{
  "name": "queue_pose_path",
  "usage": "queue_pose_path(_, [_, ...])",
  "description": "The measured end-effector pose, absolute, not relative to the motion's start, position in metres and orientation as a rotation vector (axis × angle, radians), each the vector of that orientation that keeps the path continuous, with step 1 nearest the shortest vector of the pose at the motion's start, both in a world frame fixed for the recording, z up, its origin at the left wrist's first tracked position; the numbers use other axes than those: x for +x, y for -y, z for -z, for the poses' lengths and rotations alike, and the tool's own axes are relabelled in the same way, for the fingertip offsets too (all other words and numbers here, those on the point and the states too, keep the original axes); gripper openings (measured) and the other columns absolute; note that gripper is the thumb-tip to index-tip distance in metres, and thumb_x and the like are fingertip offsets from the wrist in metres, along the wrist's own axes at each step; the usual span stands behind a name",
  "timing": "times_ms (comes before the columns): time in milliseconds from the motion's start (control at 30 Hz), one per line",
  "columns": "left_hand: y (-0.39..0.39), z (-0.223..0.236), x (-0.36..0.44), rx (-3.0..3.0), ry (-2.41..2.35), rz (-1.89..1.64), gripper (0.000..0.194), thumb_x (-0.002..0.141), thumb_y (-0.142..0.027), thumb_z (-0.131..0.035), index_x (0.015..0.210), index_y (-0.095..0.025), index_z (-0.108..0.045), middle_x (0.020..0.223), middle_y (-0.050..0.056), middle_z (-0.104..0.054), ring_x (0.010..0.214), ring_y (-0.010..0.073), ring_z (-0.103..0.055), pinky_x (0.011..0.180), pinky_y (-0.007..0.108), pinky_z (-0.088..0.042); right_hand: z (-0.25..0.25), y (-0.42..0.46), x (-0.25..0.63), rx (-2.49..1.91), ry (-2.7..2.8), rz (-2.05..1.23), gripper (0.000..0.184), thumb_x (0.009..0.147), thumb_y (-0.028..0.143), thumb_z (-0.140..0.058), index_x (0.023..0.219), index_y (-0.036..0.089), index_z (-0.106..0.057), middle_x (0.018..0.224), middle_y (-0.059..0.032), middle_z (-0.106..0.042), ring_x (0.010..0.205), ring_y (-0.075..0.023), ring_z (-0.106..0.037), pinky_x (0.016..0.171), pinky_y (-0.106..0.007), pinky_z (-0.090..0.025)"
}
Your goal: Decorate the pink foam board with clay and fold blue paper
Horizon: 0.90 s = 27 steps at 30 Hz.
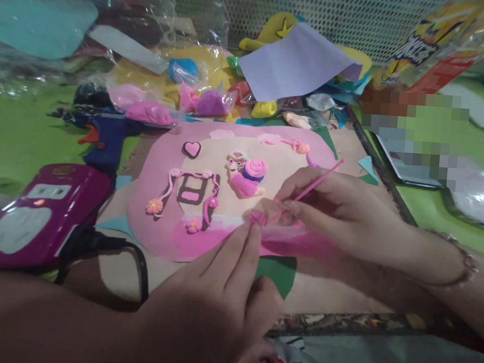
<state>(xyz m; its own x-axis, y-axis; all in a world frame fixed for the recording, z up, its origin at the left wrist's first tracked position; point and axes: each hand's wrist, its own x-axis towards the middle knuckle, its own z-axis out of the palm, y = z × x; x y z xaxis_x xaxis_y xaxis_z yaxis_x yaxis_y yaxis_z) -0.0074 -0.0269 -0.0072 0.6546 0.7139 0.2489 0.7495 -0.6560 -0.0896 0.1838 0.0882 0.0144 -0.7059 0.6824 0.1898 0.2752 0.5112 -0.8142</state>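
Observation:
A pink oval craft board point(168, 231) lies in front of me, decorated with clay shapes: a heart point(192, 148), a small figure with a pink rose point(248, 176) and flowers on looped strings. My right hand point(327, 209) is closed on a thin pink stick tool point(314, 185), its tip pressed at a small pink clay flower point(258, 218) on the board. My left hand point(221, 290) reaches in from below, two fingers stretched out and touching that same clay flower.
A blue glue gun point(104, 130) and a magenta power strip point(36, 214) with a black cord sit at the left. Bags of coloured clay point(181, 97), foam sheets and a lilac paper point(294, 63) crowd the back. A snack bag point(437, 46) leans at the right.

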Motion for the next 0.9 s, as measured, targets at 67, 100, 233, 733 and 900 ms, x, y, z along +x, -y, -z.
queue_pose_path(67, [0.027,0.008,-0.008,-2.691,1.199,0.303,0.043,0.076,-0.059,-0.058,0.088,-0.018,-0.050,0.124,0.026,-0.055,0.116,0.0355,-0.053,0.079,0.040,-0.051,-0.015,-0.088,0.183,-0.778,2.247,-1.112,0.006,0.087,0.016,-0.053,0.090,0.016,-0.057,0.080,-0.0014,-0.063,0.068,-0.0104,-0.061,0.057,-0.021,-0.050])
queue_pose_path(100, [0.027,0.008,-0.009,-2.696,1.195,0.309,0.046,0.076,-0.062,-0.057,0.088,-0.018,-0.050,0.124,0.026,-0.055,0.116,0.0357,-0.052,0.079,0.040,-0.051,-0.016,-0.088,0.183,-0.769,2.240,-1.131,0.005,0.086,0.015,-0.053,0.090,0.016,-0.057,0.080,-0.0011,-0.063,0.067,-0.0103,-0.061,0.057,-0.021,-0.050])
queue_pose_path(233, [0.025,0.011,-0.010,-2.698,1.127,0.416,0.047,0.085,-0.061,-0.042,0.090,-0.015,-0.053,0.124,0.025,-0.054,0.111,0.0352,-0.055,0.079,0.041,-0.050,-0.018,-0.089,0.184,-0.757,2.166,-1.219,0.008,0.085,0.011,-0.052,0.085,0.018,-0.055,0.073,0.0011,-0.060,0.062,-0.0089,-0.059,0.057,-0.020,-0.049])
queue_pose_path(733, [0.009,-0.023,-0.005,-3.400,1.305,0.659,0.037,0.096,-0.015,-0.029,0.079,-0.018,-0.061,0.074,0.000,-0.065,0.063,0.0095,-0.057,0.059,0.018,-0.045,-0.038,-0.074,0.198,-0.057,2.573,-0.096,0.018,0.092,0.017,-0.041,0.103,0.014,-0.055,0.071,-0.0036,-0.057,0.068,-0.0147,-0.054,0.064,-0.027,-0.047])
queue_pose_path(900, [0.003,-0.034,-0.006,-3.698,1.957,0.907,0.036,0.094,-0.036,-0.044,0.080,-0.014,-0.069,0.077,0.002,-0.070,0.072,0.0121,-0.063,0.066,0.019,-0.047,-0.042,-0.063,0.194,-0.023,2.602,-0.062,0.019,0.092,0.016,-0.045,0.107,0.010,-0.056,0.070,-0.0033,-0.058,0.065,-0.0131,-0.056,0.065,-0.026,-0.050])
